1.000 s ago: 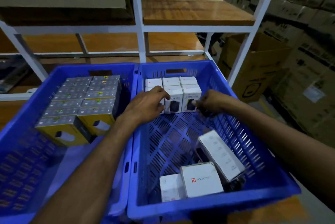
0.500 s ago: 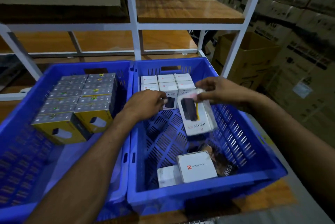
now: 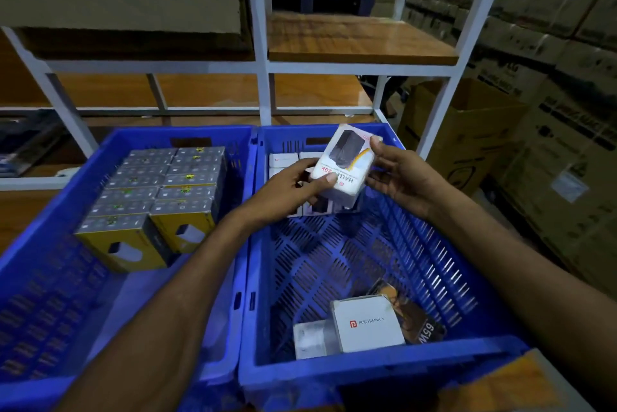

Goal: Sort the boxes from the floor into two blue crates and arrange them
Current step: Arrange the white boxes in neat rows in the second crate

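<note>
Two blue crates stand side by side on the wooden counter (image 3: 534, 385), and the work is now above the right crate (image 3: 384, 368). Both hands hold one white box (image 3: 344, 164) in the air over the far part of this crate. It is tilted, with its printed face turned up toward the camera. The left hand (image 3: 293, 188) grips the near end of it, with the thumb on the printed face. The right hand (image 3: 397, 178) pinches the far right side between the thumb at the top corner and the curled fingers lower down. Just under the held box, rows of white boxes (image 3: 283, 159) stand against the far wall. Three loose boxes lie at the near wall: a Portronics box (image 3: 367, 324), a small white box (image 3: 310, 340) and a dark box (image 3: 420, 321). The left crate (image 3: 33, 261) carries grey and yellow boxes (image 3: 160, 191) in two neat columns. I judge that the person is turning the box so that it fits into the row. The risk is that it goes down still tilted, catches an edge of a standing box and pushes the row out of line. A loose pinch on the smooth carton can also let it slip onto the open crate floor. If the printed face points another way than its neighbours, the arrangement becomes uneven.
</note>
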Demonstrator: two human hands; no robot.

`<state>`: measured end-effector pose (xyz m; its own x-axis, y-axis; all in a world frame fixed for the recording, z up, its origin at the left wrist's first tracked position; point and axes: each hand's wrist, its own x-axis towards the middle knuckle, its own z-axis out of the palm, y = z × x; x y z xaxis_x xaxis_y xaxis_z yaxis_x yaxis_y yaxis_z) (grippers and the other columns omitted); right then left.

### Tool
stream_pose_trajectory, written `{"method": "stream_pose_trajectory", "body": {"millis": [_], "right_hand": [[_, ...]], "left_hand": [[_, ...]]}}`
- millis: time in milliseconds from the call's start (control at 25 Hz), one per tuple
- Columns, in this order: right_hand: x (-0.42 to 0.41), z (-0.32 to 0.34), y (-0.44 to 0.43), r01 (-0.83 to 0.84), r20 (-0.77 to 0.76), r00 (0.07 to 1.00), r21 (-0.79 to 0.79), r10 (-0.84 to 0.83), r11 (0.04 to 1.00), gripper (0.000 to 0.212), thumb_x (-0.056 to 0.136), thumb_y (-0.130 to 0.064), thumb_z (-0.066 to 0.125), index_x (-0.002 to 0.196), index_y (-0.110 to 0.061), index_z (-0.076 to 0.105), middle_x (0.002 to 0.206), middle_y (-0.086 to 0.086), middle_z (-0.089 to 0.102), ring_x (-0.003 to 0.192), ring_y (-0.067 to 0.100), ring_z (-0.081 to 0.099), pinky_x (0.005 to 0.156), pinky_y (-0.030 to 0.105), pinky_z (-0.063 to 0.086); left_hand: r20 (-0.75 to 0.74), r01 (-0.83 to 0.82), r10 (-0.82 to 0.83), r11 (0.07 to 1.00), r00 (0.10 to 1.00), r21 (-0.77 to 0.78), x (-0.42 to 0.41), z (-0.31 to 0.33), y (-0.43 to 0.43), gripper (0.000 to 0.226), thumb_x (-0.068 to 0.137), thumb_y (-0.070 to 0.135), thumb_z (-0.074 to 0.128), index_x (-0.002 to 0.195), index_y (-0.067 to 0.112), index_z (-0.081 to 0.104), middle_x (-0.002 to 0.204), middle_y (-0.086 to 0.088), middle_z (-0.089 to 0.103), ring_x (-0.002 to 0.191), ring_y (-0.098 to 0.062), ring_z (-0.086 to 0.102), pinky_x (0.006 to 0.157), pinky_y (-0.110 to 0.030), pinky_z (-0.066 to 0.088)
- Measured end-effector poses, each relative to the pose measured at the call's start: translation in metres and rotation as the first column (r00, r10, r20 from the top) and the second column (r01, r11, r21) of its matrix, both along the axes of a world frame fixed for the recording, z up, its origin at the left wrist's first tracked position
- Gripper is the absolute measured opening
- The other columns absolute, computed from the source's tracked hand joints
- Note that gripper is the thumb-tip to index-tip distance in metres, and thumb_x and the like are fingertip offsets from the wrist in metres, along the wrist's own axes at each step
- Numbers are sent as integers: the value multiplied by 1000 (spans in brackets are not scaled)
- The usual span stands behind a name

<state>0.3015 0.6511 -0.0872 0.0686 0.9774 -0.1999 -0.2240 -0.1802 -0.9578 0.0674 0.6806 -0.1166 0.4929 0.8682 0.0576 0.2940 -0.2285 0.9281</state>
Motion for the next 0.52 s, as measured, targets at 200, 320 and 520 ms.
{"method": "stream_pose_trajectory", "body": {"millis": [200,320,520], "right_hand": [[9,-6,-4,-239,842,406,473,-355,848,70,79,-31,86,141,-26,54,145,-4,52,132,17,43,107,34,39],[-2,-5,-10,-572,871,-3,402,-492,715,78,81,-34,79,150,-24,46,146,-2,50,117,21,47,90,34,48],[-4,-12,-11,-638,717,4,538,-697,550,45,90,-21,70,133,-11,62,130,12,61,103,30,62,66,42,54]], "left_hand": [[12,-113,113,964,994,240,-1,-5,1,67,77,29,89,132,33,50,123,13,59,77,-2,66,65,-21,52],[-9,-69,81,895,997,441,-1,-2,-3,64,74,19,89,126,31,53,122,15,53,89,-5,61,68,-20,52],[-60,-136,189,861,980,490,0,-6,2,77,71,2,84,129,37,47,132,11,36,93,-8,59,69,-41,58]]}}
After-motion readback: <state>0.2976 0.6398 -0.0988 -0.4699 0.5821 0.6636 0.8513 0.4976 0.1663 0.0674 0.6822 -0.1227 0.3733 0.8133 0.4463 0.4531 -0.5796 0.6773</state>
